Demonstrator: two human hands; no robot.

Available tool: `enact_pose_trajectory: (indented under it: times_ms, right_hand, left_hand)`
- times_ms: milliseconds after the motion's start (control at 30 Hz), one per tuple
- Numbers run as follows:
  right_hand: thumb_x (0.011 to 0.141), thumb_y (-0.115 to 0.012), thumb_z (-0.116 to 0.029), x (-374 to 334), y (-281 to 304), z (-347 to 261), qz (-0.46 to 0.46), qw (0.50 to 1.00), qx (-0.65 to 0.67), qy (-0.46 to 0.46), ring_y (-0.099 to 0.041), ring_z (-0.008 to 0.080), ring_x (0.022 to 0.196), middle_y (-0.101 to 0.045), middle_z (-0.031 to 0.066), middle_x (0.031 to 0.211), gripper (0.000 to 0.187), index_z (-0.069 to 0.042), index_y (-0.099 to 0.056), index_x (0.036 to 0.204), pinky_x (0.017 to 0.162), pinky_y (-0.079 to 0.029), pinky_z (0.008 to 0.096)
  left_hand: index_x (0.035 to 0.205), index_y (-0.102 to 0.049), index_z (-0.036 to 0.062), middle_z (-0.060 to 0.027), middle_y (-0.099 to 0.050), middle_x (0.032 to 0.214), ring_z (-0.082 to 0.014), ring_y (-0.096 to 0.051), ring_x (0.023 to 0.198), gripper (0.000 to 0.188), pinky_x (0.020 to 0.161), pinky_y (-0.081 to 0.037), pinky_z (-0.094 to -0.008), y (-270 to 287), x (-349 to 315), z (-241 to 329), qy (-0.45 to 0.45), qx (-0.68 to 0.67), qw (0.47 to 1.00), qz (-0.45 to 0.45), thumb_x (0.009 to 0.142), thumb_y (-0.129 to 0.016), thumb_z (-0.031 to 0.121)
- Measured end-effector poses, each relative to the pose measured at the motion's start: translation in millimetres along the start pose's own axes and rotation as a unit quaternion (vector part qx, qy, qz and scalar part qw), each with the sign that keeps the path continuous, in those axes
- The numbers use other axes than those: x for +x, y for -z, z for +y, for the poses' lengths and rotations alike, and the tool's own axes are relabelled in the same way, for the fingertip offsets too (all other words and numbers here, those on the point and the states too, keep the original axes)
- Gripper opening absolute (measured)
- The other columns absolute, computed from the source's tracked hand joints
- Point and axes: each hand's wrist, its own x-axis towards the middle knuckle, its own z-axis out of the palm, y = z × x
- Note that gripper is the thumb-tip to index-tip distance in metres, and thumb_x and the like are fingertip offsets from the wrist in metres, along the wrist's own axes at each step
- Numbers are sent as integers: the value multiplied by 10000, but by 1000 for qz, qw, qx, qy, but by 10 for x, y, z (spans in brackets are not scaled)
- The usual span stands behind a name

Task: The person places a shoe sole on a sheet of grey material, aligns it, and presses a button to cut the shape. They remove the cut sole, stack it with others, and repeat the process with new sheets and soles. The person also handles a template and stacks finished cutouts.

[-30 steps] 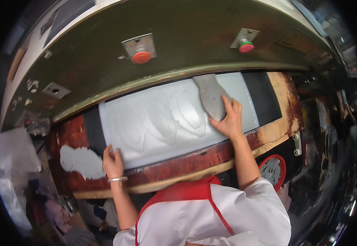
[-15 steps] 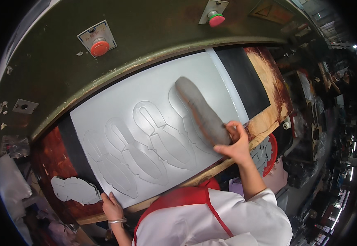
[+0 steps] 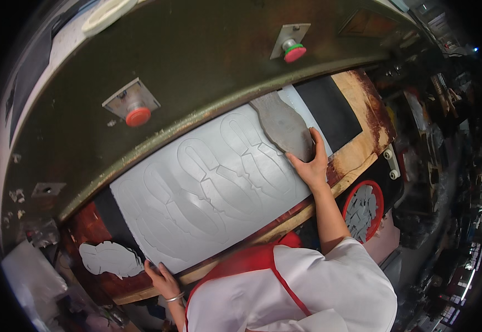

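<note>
- wooden counter
- pale grey sheet on it, with looping outlines
- contoured grey block over its right end
- right hand, grip clamped on the block
- left hand at the sheet's near left corner; grip: cannot tell

Grey block hides pt of pale sheet, R hand hides pt of block; bg clutter blurry

Vs ½ sec ago, R hand has shifted the grey sole-shaped slab off the 4th outline from L, toward the sheet's far-R part. Slab looks flatter; 4th outline now mostly visible. Sheet's near-L corner sits closer to counter's near edge than 1 sec ago.
</note>
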Motion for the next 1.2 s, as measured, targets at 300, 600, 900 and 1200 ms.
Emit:
enact_pose_trajectory:
  times_ms: [300, 600, 900, 1200]
  right_hand:
    - [894, -553, -340, 1700, -453, -897, 188, 964, -53, 180, -240, 478, 1316, -182, 347, 1442, 795, 84, -150, 1433, 1091, -202, 513]
    - [893, -567, -414, 1748, -691, -841, 165, 970, -82, 157, -133, 509, 1352, -67, 357, 1468, 873, 78, -99, 1443, 1097, -160, 545]
    - [785, -698, -283, 216, -657, -508, -103, 992, -46, 57, -565, 364, 950, -628, 185, 981, 284, -50, -672, 945, 847, -469, 451]
    - [815, -679, -439, -269, -470, -189, -159, 985, 26, 65, -546, 320, 964, -569, 156, 983, 556, -29, -563, 1173, 864, -456, 375]
  left_hand:
    - [1184, -562, -41, -151, -636, 1067, -190, -596, 919, 295, 826, -467, -289, -476, 889, 68, -28, -119, 978, 168, 986, -496, 168]
    - [1182, -584, -14, -176, -667, 1022, -229, -624, 847, 298, 776, -482, -321, -468, 1709, 476, -37, -32, 984, 171, 978, -507, 190]
    - [1186, -596, 6, -210, -651, 1090, -333, -643, 943, 307, 818, -498, -372, -518, 1764, 249, -79, 17, 976, 203, 962, -498, 191]
    - [981, -634, -20, -259, -646, 865, -438, -616, 793, 390, 690, -502, -490, -465, 1464, 194, -68, 116, 979, 152, 965, -450, 323]
